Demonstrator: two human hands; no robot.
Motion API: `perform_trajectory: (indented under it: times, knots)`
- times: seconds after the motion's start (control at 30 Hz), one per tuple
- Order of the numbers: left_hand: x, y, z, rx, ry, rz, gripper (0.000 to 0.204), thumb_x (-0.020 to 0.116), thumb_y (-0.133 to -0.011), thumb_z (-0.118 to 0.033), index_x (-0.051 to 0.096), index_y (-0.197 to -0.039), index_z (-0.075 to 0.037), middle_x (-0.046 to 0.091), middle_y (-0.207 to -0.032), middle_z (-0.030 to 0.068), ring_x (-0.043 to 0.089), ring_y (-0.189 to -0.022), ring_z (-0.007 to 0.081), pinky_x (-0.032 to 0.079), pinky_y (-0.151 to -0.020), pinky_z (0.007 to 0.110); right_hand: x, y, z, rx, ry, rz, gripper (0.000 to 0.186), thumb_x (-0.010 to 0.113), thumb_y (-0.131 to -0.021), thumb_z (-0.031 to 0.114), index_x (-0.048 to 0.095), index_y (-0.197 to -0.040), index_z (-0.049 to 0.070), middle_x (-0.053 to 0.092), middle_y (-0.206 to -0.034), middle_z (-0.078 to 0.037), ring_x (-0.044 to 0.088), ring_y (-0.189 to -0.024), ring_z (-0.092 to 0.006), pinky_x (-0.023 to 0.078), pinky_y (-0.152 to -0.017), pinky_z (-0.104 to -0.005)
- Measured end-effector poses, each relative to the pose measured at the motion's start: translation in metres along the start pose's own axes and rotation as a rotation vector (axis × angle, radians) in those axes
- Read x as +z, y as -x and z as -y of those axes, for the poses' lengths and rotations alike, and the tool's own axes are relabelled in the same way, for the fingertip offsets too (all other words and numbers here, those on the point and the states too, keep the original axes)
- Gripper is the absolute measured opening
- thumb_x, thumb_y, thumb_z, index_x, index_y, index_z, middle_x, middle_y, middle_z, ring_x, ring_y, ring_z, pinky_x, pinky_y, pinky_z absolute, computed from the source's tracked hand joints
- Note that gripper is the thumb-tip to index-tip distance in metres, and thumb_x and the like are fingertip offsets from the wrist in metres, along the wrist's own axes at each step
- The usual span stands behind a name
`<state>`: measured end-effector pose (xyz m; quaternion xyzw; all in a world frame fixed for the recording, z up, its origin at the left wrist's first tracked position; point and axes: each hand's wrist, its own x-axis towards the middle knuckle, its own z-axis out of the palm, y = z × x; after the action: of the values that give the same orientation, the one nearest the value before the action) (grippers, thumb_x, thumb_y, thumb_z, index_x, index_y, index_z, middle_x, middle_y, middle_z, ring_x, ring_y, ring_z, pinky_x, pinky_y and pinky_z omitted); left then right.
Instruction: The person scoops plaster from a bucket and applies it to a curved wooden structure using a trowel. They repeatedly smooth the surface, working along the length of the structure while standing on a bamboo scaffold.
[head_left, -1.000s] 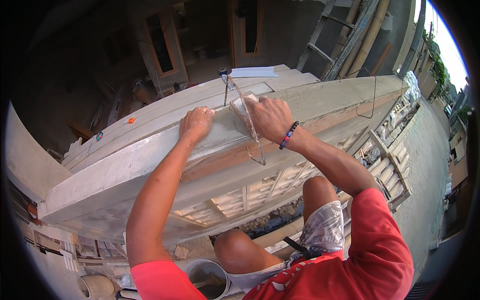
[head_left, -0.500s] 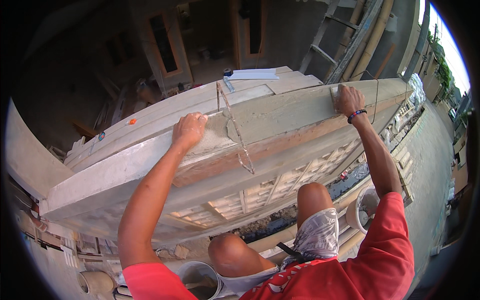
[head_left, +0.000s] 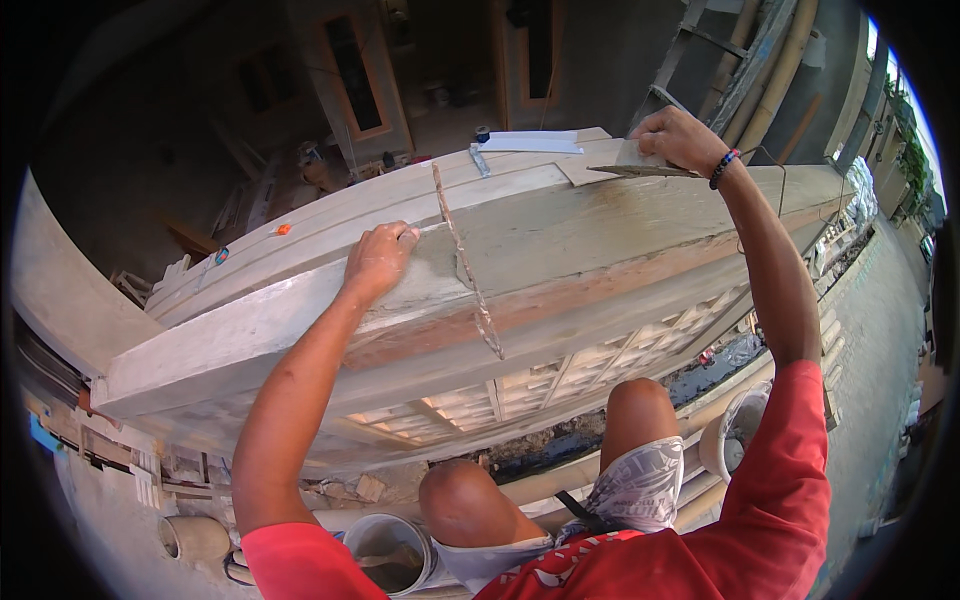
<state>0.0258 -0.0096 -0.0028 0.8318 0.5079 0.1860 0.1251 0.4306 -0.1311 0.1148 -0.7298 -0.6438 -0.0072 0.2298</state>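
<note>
A long concrete beam crosses in front of me, with wet grey mortar spread over its right part. My left hand rests on the beam's top, its fingers curled over the far edge. In my right hand is a plastering trowel, closed in the fingers and tilted above the mortar, its thin blade near edge-on. A rusty bent rod straddles the beam just right of my left hand. Along the beam's near face runs a reddish-brown board.
Below me stand a bucket with grey mix and another bucket. White strips lie beyond the beam. A ladder and bamboo poles lean at the far right. A thin wire loops over the beam.
My right hand has lifted the trowel off the mortar and swung it up and away, tilting the blade. My left hand stays at the beam's edge. The view has shifted slightly.
</note>
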Motion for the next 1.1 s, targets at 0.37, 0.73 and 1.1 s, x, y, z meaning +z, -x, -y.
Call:
perform_trajectory:
  times: [0.37,0.73,1.1]
  knots:
    - [0.0,-0.001,-0.002,-0.023,0.003,0.013,0.037,0.051,-0.096,-0.036,0.07,-0.11,-0.008,0.069,-0.102,0.0211,0.062,-0.101,0.0404,0.047,-0.089,0.045,0.003,0.01,0.013,-0.049,-0.001,0.044,0.033,0.064,-0.077,0.02,0.073,-0.1,-0.002,0.072,-0.091,-0.017,0.067,-0.081,-0.0268,0.052,-0.082,-0.0342]
    - [-0.001,0.0,-0.004,-0.035,-0.007,0.027,0.036,0.05,-0.096,-0.035,0.07,-0.113,-0.009,0.068,-0.106,0.02,0.062,-0.103,0.0391,0.047,-0.09,0.045,0.022,0.007,0.021,-0.158,0.204,-0.006,0.03,0.063,-0.076,0.02,0.076,-0.098,0.004,0.072,-0.093,-0.018,0.069,-0.083,-0.0304,0.054,-0.083,-0.0358]
    - [-0.002,0.0,-0.008,-0.044,-0.049,0.03,0.039,0.051,-0.096,-0.036,0.069,-0.112,-0.004,0.068,-0.103,0.0227,0.062,-0.101,0.0407,0.047,-0.089,0.046,0.061,-0.008,0.021,-0.047,0.266,0.008,0.028,0.059,-0.078,0.025,0.074,-0.094,0.009,0.072,-0.097,-0.016,0.069,-0.092,-0.0334,0.054,-0.087,-0.04]
